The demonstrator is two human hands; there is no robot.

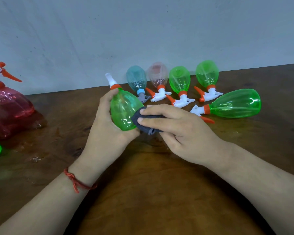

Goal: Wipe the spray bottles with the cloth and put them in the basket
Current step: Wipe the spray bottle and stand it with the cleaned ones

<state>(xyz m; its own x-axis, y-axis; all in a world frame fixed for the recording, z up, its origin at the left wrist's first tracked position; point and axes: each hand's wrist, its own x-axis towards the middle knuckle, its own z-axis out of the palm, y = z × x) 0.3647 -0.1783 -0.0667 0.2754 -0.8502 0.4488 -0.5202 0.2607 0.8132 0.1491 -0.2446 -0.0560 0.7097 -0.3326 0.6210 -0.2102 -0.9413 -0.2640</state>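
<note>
1. Green spray bottle [124, 109]: we hold it in our left hand [107, 133] over the wooden table [143, 192], with its nozzle pointing up and away. The fingers curl round its far side and the palm cups the base.
2. Our right hand [176, 129] holds the dark grey cloth [138, 117] against the bottle's right flank. The fingers lie nearly straight across the cloth and the thumb is hidden beneath. A fold of cloth pokes out under the fingers, so we read this as a pinch.
3. We judge the task to be mid-way, with this bottle's wipe in hand.
   - By the wall [143, 31] lie a teal bottle [136, 78], a pink bottle [158, 74] and three more green bottles [179, 78], apparently waiting.
   - At the left edge are red bottles [12, 102], one upright. We cannot tell whether they have been wiped.
   - No basket is in view, so we cannot count what has been put away.
4. The bottles are thin, glossy, translucent plastic with ribbed, egg-shaped bodies.
   - Most have white trigger heads with orange collars and levers.
   - The teal one has a blue collar and a grey trigger.
   - The cloth looks soft, matte and folded.
   - The table is dark varnished wood, with wet-looking glints near the red bottles.
</note>
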